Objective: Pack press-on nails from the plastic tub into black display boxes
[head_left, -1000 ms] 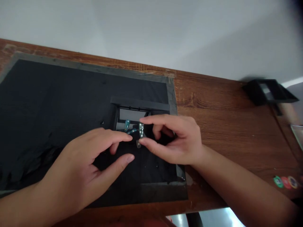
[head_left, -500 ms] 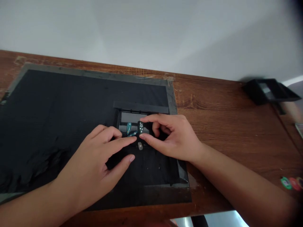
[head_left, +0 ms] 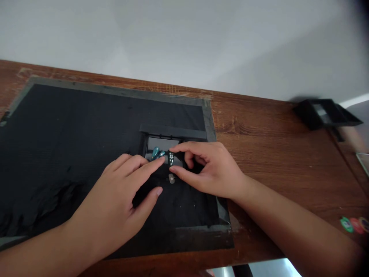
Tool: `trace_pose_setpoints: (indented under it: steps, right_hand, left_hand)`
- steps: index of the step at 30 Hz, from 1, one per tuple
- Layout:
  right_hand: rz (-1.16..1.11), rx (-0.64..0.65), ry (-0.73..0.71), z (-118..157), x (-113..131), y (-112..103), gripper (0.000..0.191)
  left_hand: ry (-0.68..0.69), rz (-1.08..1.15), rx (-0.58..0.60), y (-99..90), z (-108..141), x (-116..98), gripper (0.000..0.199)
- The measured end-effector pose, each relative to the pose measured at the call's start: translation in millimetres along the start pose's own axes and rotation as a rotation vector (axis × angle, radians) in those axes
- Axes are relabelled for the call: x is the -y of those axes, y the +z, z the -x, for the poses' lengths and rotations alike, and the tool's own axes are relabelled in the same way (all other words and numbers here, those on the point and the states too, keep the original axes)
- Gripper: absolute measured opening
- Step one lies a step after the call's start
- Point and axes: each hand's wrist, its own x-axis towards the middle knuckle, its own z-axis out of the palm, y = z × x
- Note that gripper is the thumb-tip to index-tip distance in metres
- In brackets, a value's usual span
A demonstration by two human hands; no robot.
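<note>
Between the thumb and index finger of my right hand (head_left: 211,167) is a dark false nail (head_left: 171,158) with silver stars, held by its two ends. My left hand (head_left: 123,188) is open, thumb and index finger apart. Its index fingertip is at the lower end of a small teal false nail (head_left: 162,154), seemingly touching it. Beside that lies a second glossy teal false nail (head_left: 155,151). Both teal nails are over a shallow black case (head_left: 145,144) with a shiny inside. Just below the star nail lies a small translucent piece with a star (head_left: 172,178).
A black mat (head_left: 86,115) is taped onto the brown wooden table (head_left: 259,142). A black stand-like box (head_left: 317,113) stands at the far right against the pale wall (head_left: 173,46). Small round coloured pieces (head_left: 346,224) lie at the right edge.
The teal nails have shifted up and now lie more slanted, close together. My left index fingertip has moved slightly upward with them. My right hand keeps its pinch on the star nail.
</note>
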Motion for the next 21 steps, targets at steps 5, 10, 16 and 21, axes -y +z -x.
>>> trace_pose_setpoints:
  steps: [5,10,16,21]
  right_hand:
    - [0.003,0.001,0.031,0.4,1.0,0.5,0.029]
    - [0.012,0.005,0.054,-0.3,1.5,1.7,0.03]
    - [0.002,-0.005,0.096,-2.0,2.6,4.3,0.03]
    - [0.009,0.002,0.104,-2.9,3.5,3.9,0.03]
  left_hand:
    - [0.047,-0.012,-0.007,-0.4,1.1,0.7,0.043]
    - [-0.099,-0.056,-0.098,-2.2,2.6,3.9,0.035]
    - [-0.14,-0.053,-0.056,-3.4,1.4,7.3,0.028]
    - [-0.11,-0.046,-0.03,-3.7,1.0,7.2,0.028]
